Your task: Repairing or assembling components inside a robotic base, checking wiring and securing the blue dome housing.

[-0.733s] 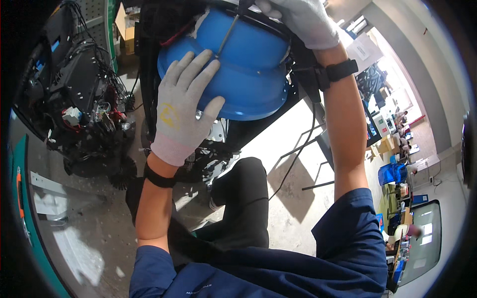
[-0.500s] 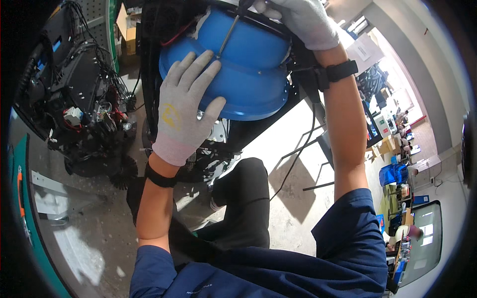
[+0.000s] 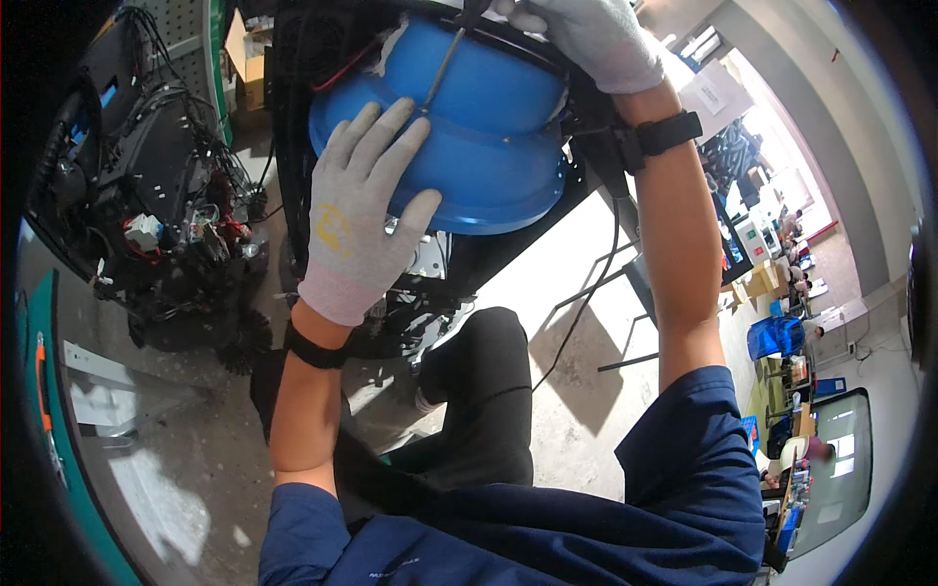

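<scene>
My left hand [image 3: 366, 205], in a pale grey work glove, lies flat with its fingers stretched over a glossy blue moulded shell [image 3: 489, 181]. Its fingertips reach close to the tip of a screwdriver [image 3: 446, 66], whose thin metal shaft slants down onto a small spot on the shell. At the upper edge, my gloved right hand [image 3: 596, 44] is closed at the dark handle end of this screwdriver. The top of the picture cuts off part of the handle and fingers. A black frame surrounds the blue shell, with metal parts and wiring below it.
Another black machine [image 3: 127, 195] with loose cables and round brushes stands at the left. A cardboard box [image 3: 244, 63] is behind it. On the right, a black cable [image 3: 586, 303] hangs down past a dark stand. Cluttered workbenches and people are farther off.
The whole view has shifted very slightly. Both hands and the screwdriver keep nearly the same places against the blue shell.
</scene>
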Demonstrator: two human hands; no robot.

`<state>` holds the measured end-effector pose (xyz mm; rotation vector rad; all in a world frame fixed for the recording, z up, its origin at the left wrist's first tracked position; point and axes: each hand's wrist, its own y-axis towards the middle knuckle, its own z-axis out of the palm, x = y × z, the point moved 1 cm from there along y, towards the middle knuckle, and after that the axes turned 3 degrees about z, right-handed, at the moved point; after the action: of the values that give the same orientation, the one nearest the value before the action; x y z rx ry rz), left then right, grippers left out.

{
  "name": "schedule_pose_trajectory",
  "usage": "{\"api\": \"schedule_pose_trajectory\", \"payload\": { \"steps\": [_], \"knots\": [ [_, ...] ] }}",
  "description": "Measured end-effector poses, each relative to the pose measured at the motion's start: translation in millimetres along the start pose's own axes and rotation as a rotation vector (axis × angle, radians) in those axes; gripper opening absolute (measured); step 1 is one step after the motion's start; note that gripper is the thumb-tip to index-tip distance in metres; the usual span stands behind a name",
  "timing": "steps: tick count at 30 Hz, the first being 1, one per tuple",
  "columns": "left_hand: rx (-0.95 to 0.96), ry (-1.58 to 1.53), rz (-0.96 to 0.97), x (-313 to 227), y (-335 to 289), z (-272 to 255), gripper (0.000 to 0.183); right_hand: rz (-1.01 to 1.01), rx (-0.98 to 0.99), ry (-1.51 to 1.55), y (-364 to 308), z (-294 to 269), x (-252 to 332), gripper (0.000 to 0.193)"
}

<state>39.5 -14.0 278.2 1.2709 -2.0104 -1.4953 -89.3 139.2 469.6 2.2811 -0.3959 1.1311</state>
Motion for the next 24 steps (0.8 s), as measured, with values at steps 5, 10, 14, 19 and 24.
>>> {"api": "schedule_pose_trajectory", "payload": {
  "steps": [5,10,14,19,24],
  "knots": [
    [-0.006,-0.009,-0.006,0.2,-0.7,1.8,0.054,-0.024,-0.030,-0.027,-0.5,1.5,0.8,0.040],
    [0.001,0.005,-0.011,-0.2,-0.6,2.1,0.054,0.023,-0.112,-0.021,-1.1,7.6,5.0,0.036],
    [-0.002,0.001,-0.012,0.2,-0.9,2.1,0.054,0.035,-0.116,-0.113,-2.3,6.4,6.3,0.034],
    [-0.003,-0.009,-0.017,-1.6,0.6,-0.8,0.054,0.018,-0.198,-0.175,-2.4,5.4,3.9,0.033],
    [-0.007,-0.027,-0.024,-1.0,0.0,-2.2,0.055,-0.015,-0.175,-0.160,-1.8,6.4,3.4,0.034]
  ]
}}
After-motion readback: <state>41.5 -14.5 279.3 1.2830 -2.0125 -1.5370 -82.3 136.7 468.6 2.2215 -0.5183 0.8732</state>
